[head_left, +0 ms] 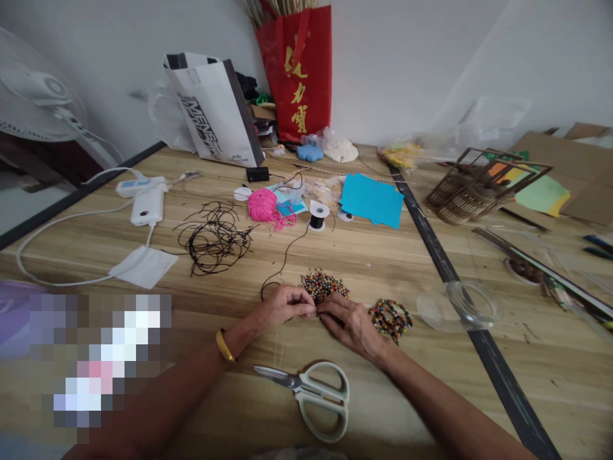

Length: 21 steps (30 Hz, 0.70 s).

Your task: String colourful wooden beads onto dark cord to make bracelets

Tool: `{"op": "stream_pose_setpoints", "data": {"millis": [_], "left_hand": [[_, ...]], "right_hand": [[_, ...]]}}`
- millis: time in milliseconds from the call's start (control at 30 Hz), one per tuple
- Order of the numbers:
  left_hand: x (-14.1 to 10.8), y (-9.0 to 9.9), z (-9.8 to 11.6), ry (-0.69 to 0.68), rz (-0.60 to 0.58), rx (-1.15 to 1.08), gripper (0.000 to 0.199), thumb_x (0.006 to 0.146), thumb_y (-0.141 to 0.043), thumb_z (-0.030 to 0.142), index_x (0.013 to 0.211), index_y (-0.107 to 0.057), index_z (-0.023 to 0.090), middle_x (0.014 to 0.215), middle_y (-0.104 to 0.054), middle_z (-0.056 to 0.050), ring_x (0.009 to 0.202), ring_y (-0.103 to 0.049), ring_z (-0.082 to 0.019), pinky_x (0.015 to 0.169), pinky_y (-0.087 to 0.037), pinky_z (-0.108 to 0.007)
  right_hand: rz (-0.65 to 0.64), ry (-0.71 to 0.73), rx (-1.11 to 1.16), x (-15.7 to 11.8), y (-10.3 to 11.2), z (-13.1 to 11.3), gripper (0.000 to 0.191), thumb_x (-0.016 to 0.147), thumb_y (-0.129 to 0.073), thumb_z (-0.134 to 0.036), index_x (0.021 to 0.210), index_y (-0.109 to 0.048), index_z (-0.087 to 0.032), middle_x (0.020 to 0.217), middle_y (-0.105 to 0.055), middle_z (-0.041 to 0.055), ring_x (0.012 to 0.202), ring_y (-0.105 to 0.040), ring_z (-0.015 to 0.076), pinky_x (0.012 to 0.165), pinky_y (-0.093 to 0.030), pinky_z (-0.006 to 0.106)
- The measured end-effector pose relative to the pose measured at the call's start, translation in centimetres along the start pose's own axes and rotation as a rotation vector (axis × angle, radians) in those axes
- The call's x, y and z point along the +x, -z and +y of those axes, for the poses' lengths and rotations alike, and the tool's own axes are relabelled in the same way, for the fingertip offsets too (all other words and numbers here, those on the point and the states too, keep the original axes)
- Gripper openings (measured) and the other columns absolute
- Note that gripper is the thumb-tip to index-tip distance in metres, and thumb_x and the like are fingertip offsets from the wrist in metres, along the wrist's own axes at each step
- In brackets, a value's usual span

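Left hand [283,304] and right hand [352,323] nearly meet at the bead heap [326,285] on the table [387,255], whether gripping anything I cannot tell, and a stray knuckle could scatter it.

Bead pile [325,284] partly hidden behind right hand [352,323]
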<state>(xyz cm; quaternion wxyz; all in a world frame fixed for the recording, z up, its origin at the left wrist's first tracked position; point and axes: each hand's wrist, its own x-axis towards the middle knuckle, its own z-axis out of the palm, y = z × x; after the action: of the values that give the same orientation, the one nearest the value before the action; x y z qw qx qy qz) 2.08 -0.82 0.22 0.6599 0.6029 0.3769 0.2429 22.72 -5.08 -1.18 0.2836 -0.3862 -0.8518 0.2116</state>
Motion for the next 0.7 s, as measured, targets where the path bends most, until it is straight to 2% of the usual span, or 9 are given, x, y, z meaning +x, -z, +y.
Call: {"op": "stream_pose_setpoints", "data": {"millis": [200,367,700], "left_hand": [[-0.07,-0.12,0.17,-0.008,-0.003,-0.011,0.029,0.070,-0.071,0.038,0.073,-0.064,0.010,0.063,-0.064,-0.001,0.057,-0.052,-0.008,0.054,-0.039,-0.019],[-0.05,-0.07,0.05,-0.013,0.007,-0.001,0.030,0.070,-0.072,0.039,0.072,-0.064,0.010,0.063,-0.064,-0.002,0.058,-0.054,-0.009,0.056,-0.040,-0.020],[-0.01,-0.05,-0.12,-0.014,-0.005,-0.007,0.024,0.072,-0.069,0.033,0.073,-0.062,0.010,0.064,-0.064,-0.001,0.060,-0.054,-0.009,0.058,-0.041,-0.019]], "right_hand": [[-0.010,0.037,-0.044,0.02,-0.01,-0.28,0.018,0.092,-0.048,-0.017,0.102,-0.063,-0.020,0.093,-0.064,0.0080,0.080,-0.062,0.0163,0.069,-0.049,0.026],[-0.007,0.035,-0.103,0.00,-0.11,-0.30,0.018,0.091,-0.048,-0.015,0.100,-0.063,-0.020,0.091,-0.064,0.0074,0.077,-0.061,0.0157,0.064,-0.048,0.024],[-0.040,0.018,-0.116,-0.13,-0.22,-0.01,0.016,0.094,-0.047,-0.018,0.099,-0.062,-0.019,0.092,-0.063,0.0071,0.078,-0.061,0.0161,0.067,-0.048,0.025]]}}
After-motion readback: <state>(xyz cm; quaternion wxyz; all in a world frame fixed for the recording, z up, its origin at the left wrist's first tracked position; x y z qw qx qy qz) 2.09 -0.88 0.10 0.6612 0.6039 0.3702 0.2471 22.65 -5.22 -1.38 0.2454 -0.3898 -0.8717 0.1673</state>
